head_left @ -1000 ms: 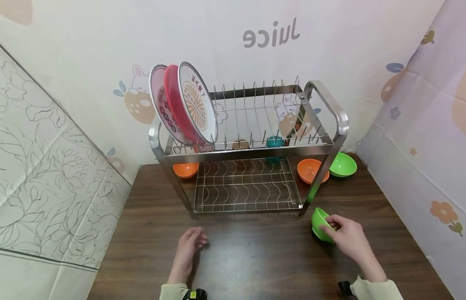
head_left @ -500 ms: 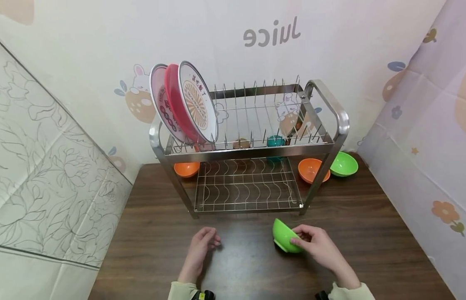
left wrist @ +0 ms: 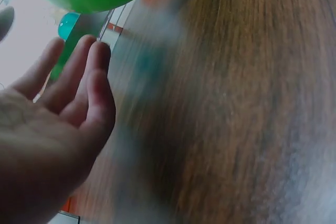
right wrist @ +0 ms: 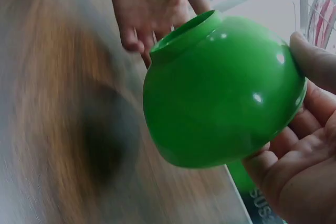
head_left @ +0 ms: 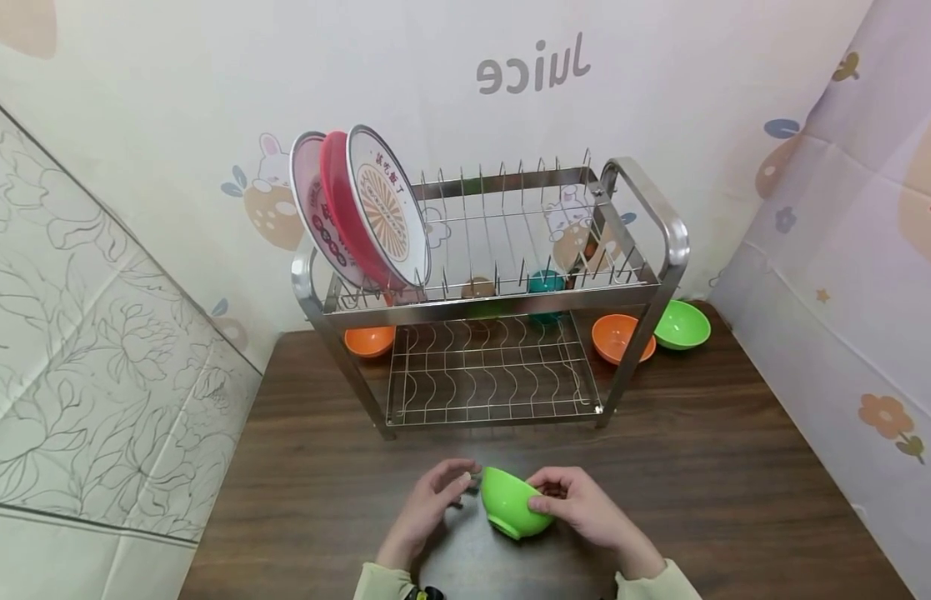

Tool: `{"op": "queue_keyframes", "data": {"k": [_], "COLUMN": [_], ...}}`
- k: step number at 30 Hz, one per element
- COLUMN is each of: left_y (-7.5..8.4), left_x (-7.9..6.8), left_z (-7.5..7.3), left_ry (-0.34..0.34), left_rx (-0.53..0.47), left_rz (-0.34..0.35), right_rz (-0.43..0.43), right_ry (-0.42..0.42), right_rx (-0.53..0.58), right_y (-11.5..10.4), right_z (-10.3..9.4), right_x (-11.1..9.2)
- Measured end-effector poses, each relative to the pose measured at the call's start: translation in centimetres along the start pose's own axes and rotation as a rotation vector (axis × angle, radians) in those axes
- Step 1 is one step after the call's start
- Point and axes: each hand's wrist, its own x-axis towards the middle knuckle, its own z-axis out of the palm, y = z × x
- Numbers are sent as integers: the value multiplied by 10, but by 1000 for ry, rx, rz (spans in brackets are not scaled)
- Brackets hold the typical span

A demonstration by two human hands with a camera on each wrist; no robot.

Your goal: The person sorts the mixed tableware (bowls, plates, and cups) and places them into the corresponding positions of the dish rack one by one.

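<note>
One green bowl (head_left: 512, 505) tilts near six o'clock, in front of the metal dish rack (head_left: 420, 313). At its three o'clock, the right hand (head_left: 591, 512) pinches it; at its nine, the left hand (head_left: 431, 507) curves loosely, half spread, holding nothing.

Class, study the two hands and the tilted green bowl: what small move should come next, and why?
Probably the left hand should move in and grip the free side of the green bowl: it lies open just short of the bowl in the left wrist view, while only the right hand holds the bowl.
</note>
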Motion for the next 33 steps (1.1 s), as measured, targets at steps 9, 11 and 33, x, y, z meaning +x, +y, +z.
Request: {"op": "queue_keyframes", "data": {"k": [9,11,33], "left_y": [6,8,17], "left_x": [-5,-6,-12], "left_z": [-2,-3,-11], "left_ry": [-134,-139,-251], "left_rx": [-58,-61,-234], "left_rz": [22,22,153], "right_rz": [-30,-19,50], "right_ry": [-84,-95,-68], "right_rx": [301,373,862], "right_y": [11,14,32], "right_z": [12,14,14], "right_x": [3,3,2]}}
